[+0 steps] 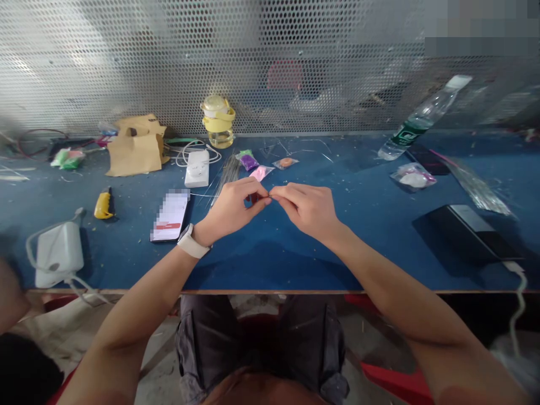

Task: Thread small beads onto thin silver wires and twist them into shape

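Observation:
Over the middle of the blue table, my left hand point(236, 203) and my right hand point(310, 207) meet at the fingertips. Both are closed in a pinch. A thin pale wire point(202, 195) sticks out leftward from behind my left hand, apparently held in it. Whatever lies between the touching fingertips is tiny and mostly covered by them. Just beyond my hands lie a pink bead bag point(260, 172), a purple and green bag point(248, 160) and a small bag of orange-brown bits point(286, 162). A bundle of thin wires point(228, 171) lies beside my left hand.
At left are a phone point(171, 216), a yellow cutter point(103, 205), a white power bank point(59, 254) and a white box point(197, 169). A yellow-lidded cup point(219, 124) stands behind. At right are a tilted water bottle point(415, 126), a wire bundle point(481, 183) and a black device point(468, 230).

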A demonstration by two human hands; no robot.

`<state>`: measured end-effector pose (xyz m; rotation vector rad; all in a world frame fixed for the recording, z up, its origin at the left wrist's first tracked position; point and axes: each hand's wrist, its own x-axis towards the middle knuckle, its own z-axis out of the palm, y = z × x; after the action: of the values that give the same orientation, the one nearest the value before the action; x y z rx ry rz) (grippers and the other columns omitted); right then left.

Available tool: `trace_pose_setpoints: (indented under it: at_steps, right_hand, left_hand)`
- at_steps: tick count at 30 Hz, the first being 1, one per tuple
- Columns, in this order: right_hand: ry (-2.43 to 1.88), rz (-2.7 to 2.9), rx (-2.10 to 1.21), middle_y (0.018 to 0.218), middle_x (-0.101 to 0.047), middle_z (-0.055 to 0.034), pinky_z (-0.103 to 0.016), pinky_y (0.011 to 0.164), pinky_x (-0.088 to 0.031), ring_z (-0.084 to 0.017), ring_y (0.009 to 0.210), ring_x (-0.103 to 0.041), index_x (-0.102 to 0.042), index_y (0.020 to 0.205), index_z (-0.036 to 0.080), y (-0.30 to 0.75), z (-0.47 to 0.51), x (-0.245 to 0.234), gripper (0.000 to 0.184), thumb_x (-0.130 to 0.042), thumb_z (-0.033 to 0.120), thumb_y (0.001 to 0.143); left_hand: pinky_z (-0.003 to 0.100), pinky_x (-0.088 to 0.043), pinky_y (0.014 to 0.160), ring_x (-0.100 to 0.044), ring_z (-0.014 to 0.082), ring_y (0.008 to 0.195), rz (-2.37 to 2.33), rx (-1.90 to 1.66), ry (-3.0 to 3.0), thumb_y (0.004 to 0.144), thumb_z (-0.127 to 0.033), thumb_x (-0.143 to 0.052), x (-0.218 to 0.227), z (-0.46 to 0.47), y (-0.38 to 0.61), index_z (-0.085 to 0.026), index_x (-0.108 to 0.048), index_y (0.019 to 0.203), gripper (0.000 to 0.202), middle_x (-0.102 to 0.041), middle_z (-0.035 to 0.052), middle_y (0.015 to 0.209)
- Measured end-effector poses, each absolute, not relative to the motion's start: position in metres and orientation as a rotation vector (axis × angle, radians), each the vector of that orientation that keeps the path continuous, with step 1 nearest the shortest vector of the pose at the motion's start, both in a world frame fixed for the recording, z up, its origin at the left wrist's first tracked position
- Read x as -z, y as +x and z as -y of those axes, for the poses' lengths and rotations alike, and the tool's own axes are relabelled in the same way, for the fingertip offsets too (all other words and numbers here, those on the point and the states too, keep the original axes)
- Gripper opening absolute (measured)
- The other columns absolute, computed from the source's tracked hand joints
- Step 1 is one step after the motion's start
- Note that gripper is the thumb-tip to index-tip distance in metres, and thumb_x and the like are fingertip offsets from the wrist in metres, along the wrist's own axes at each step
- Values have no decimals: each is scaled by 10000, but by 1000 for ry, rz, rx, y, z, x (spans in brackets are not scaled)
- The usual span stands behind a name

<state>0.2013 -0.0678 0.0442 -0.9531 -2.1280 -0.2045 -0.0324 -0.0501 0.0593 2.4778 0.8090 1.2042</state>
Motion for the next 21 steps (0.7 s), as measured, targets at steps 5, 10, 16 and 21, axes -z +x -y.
trace_pose_setpoints:
  at_steps: [5,10,16,21]
  right_hand:
    - [-1001,2166,239,807,-812,-11,-327,660,-382,-166,722,-694,-839,1106,277,201,68,-45,354,-502,328,1198]
    - [-1024,2133,-48,1057,-890,-45,-316,718,-462,-193,873,-786,-815,1164,248,199,70,-47,283,-538,304,1178]
    - [-1048,2082,-60,857,-828,-18,-312,654,-416,-144,645,-641,-829,1226,236,197,73,-49,249,-615,328,1136]
    - [-1005,2057,-79,797,-786,-22,-318,659,-425,-147,621,-568,-886,1145,235,199,68,-49,273,-681,412,1114]
  left_hand:
    - [270,-535,703,-644,125,773,-829,-1209,2636,1051,-146,-705,-58,51,-33,-194,-674,920,143,-707,13,895]
    - [325,-549,730,-654,180,832,-859,-1134,3080,1164,-187,-544,-54,49,-35,-186,-628,953,227,-705,67,940]
    - [337,-581,778,-707,191,885,-871,-1109,3126,1183,-218,-538,-55,48,-37,-178,-656,999,222,-730,82,984]
    - [370,-518,770,-704,200,866,-920,-1108,3160,1190,-239,-541,-54,50,-36,-175,-691,1029,229,-762,80,990]
